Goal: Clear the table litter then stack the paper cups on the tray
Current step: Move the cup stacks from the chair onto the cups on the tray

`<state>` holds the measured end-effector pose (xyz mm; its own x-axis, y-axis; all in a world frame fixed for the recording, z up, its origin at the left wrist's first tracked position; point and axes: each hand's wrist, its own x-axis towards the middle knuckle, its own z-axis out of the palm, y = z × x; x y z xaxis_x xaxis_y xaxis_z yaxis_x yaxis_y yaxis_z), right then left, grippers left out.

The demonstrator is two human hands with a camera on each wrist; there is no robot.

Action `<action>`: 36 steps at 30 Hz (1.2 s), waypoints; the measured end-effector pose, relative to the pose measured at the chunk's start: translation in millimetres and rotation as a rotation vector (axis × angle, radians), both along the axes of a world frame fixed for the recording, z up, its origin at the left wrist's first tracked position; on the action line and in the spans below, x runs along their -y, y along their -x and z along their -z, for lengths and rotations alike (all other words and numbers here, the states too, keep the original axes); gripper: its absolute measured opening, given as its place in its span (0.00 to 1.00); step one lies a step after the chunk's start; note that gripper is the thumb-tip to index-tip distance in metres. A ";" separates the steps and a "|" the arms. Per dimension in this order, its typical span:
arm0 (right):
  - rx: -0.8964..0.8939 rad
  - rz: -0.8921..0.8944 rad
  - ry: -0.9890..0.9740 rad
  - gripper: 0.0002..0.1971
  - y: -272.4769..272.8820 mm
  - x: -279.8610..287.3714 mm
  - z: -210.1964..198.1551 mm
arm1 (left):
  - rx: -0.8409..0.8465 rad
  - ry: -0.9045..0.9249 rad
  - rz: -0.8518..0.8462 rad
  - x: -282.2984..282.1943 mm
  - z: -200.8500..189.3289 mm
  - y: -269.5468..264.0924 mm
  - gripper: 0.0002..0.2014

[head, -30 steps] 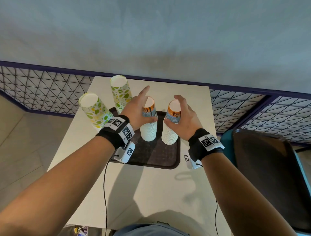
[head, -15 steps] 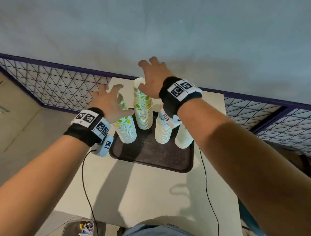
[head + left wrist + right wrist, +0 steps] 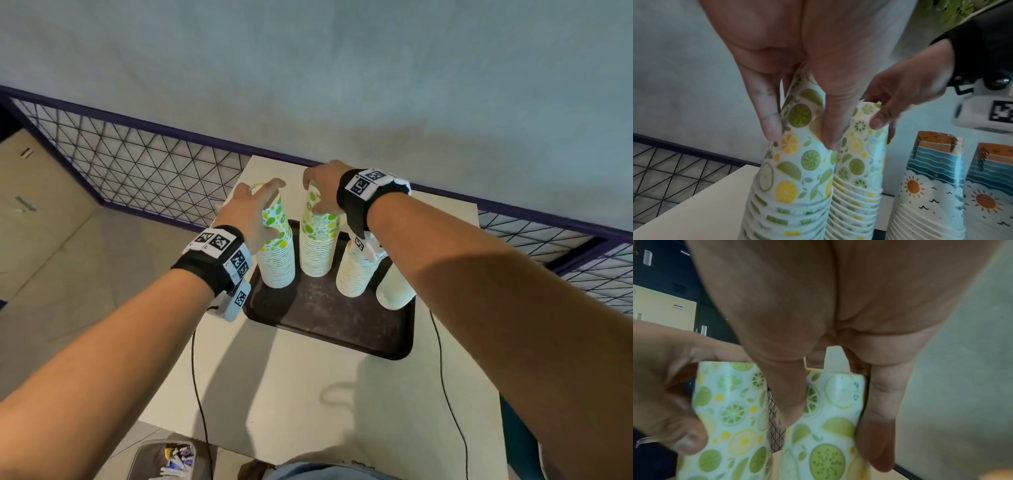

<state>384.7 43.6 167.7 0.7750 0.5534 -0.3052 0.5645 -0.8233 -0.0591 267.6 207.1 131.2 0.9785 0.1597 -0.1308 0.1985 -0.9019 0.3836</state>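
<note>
Fingers [image 3: 270, 186] around citrus stacks [image 3: 317, 240], cup tops hidden.

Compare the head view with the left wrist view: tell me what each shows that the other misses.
Only the head view shows the dark tray, all four cup stacks on it, the table, both forearms and a bin on the floor.

Only the left wrist view shows the sun-and-waves print on the two right-hand stacks and the thumb and fingers gripping the top citrus cup.

Both show the left hand on the left citrus stack and the right hand on the neighbouring citrus stack.
</note>
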 end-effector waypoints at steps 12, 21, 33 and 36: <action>-0.044 0.019 -0.062 0.39 38.5 14.7 -4.1 | -0.043 -0.036 0.078 1.1 -10.1 -18.9 0.49; 0.093 0.128 0.065 0.51 54.7 86.2 -9.3 | 0.086 -0.315 0.374 55.8 -53.2 -23.4 0.62; -0.036 0.210 -0.037 0.27 56.9 107.1 35.5 | -0.060 -0.251 0.403 86.8 -7.9 -47.7 0.36; -0.029 0.209 -0.023 0.29 57.6 109.4 37.3 | -0.065 -0.251 0.441 91.0 -7.2 -48.1 0.37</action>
<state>327.2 -65.8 130.4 0.8647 0.3886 -0.3183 0.3793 -0.9206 -0.0934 315.7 116.2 138.4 0.9509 -0.2323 -0.2044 -0.2055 -0.9680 0.1438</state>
